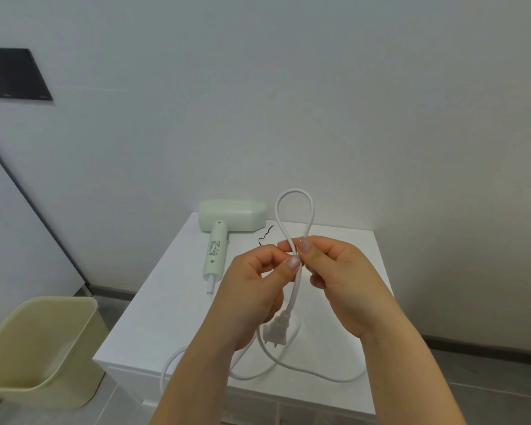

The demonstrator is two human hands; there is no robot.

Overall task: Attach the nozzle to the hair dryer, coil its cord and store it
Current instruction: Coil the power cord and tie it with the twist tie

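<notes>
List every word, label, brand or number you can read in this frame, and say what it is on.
No text here is legible.
Printed label on the hair dryer handle: small grey print and round marks, too small and blurred to read.
White plug on the cord: no print visible.
Dark wall panel: no lettering visible.

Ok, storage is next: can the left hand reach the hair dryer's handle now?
Likely yes: the handle lies close to the left hand with only bare tabletop between, though its fingers must first release the cord.
</notes>
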